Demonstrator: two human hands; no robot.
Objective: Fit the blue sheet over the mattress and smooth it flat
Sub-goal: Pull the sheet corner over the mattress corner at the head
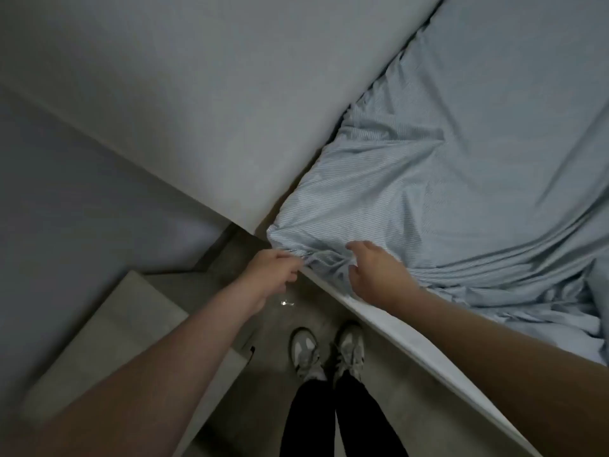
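Both hands work at the mattress (pixel 412 334) corner nearest the person. The left hand (pixel 275 273) pinches the gathered hem of the blue sheet (pixel 428 179) just off the corner; the right hand (pixel 375 272) curls its fingers round the bunched fabric there. Across the mattress top the sheet lies wrinkled.

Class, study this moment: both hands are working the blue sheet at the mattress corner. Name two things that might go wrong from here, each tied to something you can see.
1. The left hand pinches only the bunched hem of the blue sheet; it may slip free before hooking under the corner.
2. The white mattress edge is bare beside the right hand, and folds are heaped there; they may get trapped as creases.
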